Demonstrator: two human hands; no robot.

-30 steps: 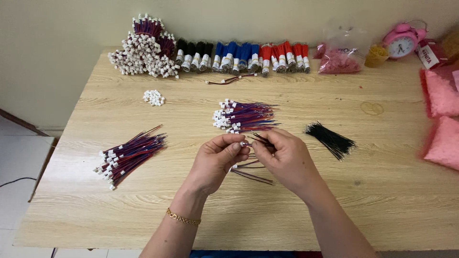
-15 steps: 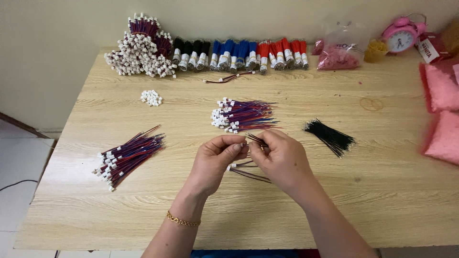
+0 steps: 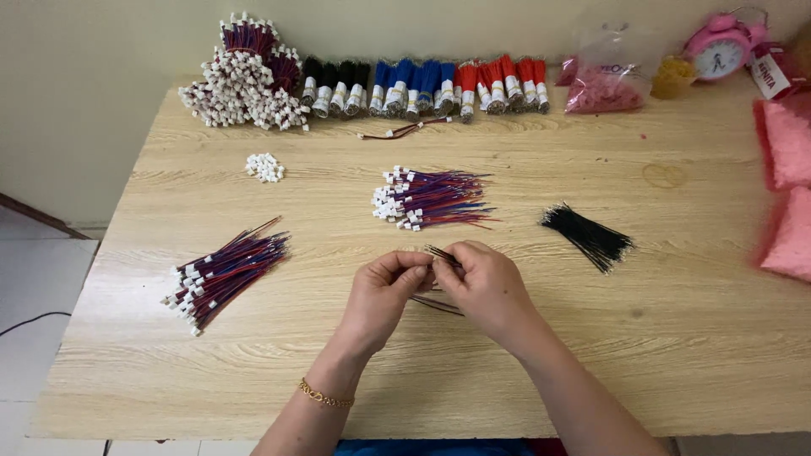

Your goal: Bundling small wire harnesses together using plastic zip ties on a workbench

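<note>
Wood-grain table, head view, as I see it from my station.

Item: left hand, fingers curled, tips pinched on a few thin red and dark wires held above the table's middle. Gold bracelet on that wrist.

Item: right hand, likewise pinched closed on the same wires, touching the left at the fingertips.

Item: red and blue wire bundle with white plugs, just beyond the hands.

Item: second such bundle, to the left.

Item: black wires, to the right.

Item: small heap of white plugs, far left.

Item: pink alarm clock, far right corner.
</note>
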